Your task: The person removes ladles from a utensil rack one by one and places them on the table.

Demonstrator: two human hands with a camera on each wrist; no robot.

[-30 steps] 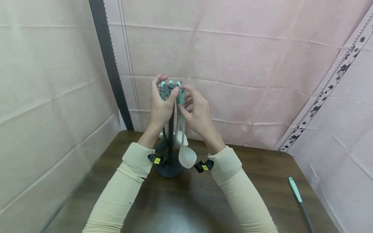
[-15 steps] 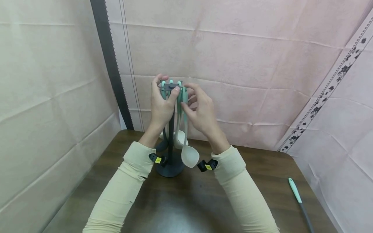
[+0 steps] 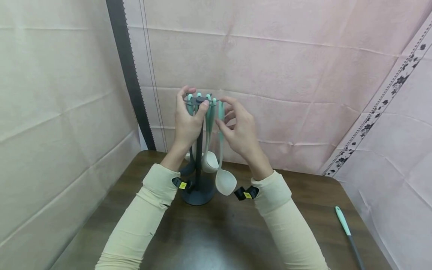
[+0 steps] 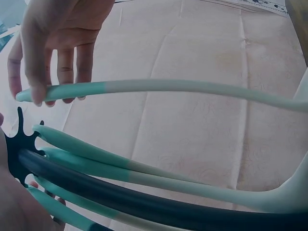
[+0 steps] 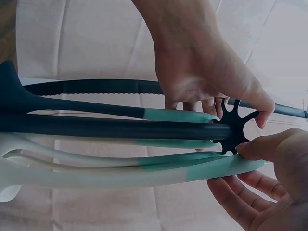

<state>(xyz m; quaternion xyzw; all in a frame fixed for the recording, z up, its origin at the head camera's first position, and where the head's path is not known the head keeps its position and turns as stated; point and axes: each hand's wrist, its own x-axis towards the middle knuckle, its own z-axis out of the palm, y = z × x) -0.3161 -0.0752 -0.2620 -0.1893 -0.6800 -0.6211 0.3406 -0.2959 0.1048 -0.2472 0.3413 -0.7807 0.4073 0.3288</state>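
Observation:
A dark utensil stand (image 3: 199, 195) with a round base rises from the table, and my left hand (image 3: 189, 119) holds its hooked top, thumb over the star-shaped hook plate (image 5: 236, 127). My right hand (image 3: 242, 131) pinches the mint handle of a white ladle (image 3: 225, 182) between thumb and fingers. In the left wrist view the ladle's handle (image 4: 98, 88) is apart from the hooks, with a gap between them. Several other mint-handled utensils hang from the stand, among them a white-headed one (image 3: 210, 162) and a dark-headed one (image 3: 186, 170).
A utensil with a mint handle and dark shaft (image 3: 343, 223) lies on the right of the brown wooden table (image 3: 290, 221). Pale cloth walls (image 3: 270, 75) stand behind and at both sides, the back one close behind the stand.
My right hand has moved right with the ladle, drawing it away from the stand and widening the gap to the hooks. My left hand has stayed on the stand's top.

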